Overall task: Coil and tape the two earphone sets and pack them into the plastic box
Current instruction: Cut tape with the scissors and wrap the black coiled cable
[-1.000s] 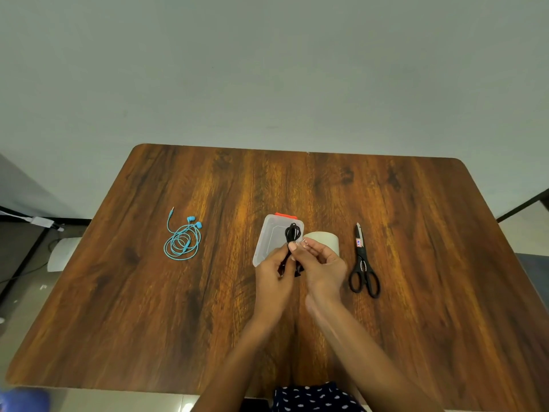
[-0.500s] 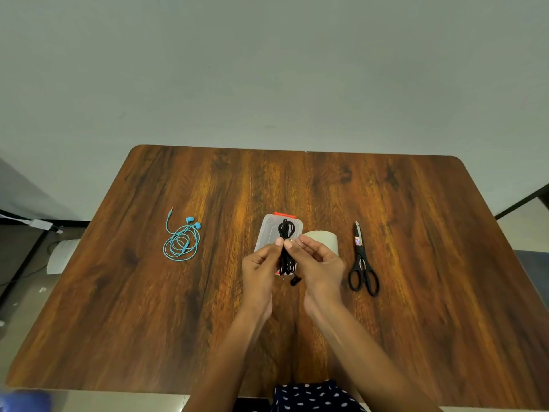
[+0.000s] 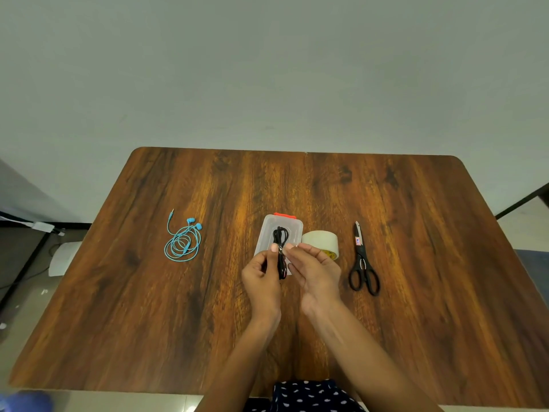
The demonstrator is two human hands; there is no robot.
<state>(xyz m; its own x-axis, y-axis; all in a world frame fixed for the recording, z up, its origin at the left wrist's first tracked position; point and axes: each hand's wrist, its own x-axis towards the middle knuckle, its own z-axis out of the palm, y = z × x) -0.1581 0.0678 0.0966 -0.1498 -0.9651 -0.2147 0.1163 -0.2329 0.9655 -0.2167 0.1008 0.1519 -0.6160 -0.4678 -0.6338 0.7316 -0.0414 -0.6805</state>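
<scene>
A bundled black earphone set (image 3: 280, 242) is held upright above the clear plastic box (image 3: 269, 230), which has a red latch at its far end. My left hand (image 3: 261, 273) pinches the bundle at its middle from the left. My right hand (image 3: 316, 270) touches the same spot with its fingertips from the right; a small glint of tape seems to sit there. A loosely coiled blue earphone set (image 3: 183, 243) lies on the table at the left. The tape roll (image 3: 322, 240) stands just right of the box, partly behind my right hand.
Black scissors (image 3: 363, 264) lie to the right of the tape roll, blades pointing away from me. The wooden table (image 3: 416, 292) meets a grey wall at the back. Floor and a cable show past the left edge.
Both hands have shifted slightly toward me and lower with the black bundle, which now hangs straighter between my fingertips. The dangling earbud below is no longer visible.
</scene>
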